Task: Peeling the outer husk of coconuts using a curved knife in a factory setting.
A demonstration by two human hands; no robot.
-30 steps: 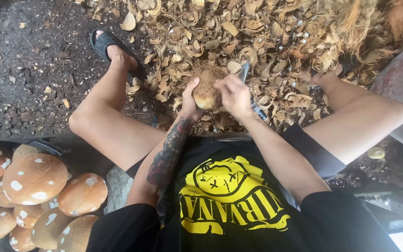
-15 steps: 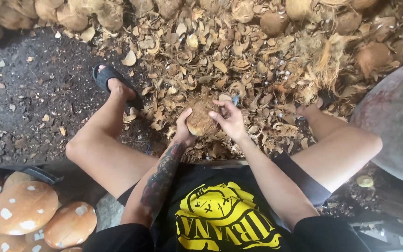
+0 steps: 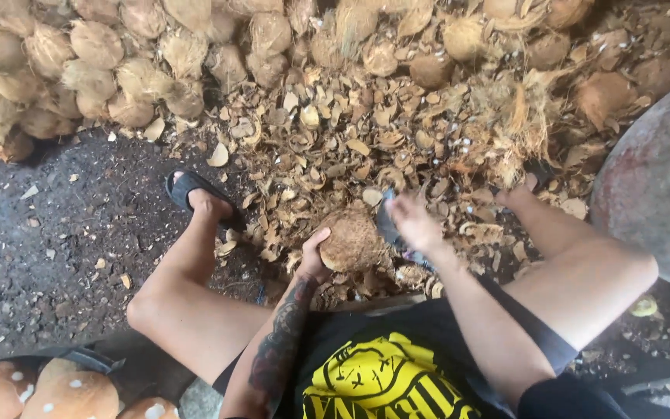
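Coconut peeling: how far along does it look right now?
Done: peeled coconuts sit at lower left, shell chips litter the ground. In hand: left hand steadies a brown coconut, right hand holds a blade against it. Left: a pile of unpeeled coconuts behind.

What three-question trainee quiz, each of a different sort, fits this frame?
1. True or false: the left hand holds the brown coconut.
2. What does the right hand grip? A) blade tool B) rope C) cup
3. Fill in: the ground beyond the coconut is strewn with shell ___.

Key: 1 true; 2 A; 3 pieces.
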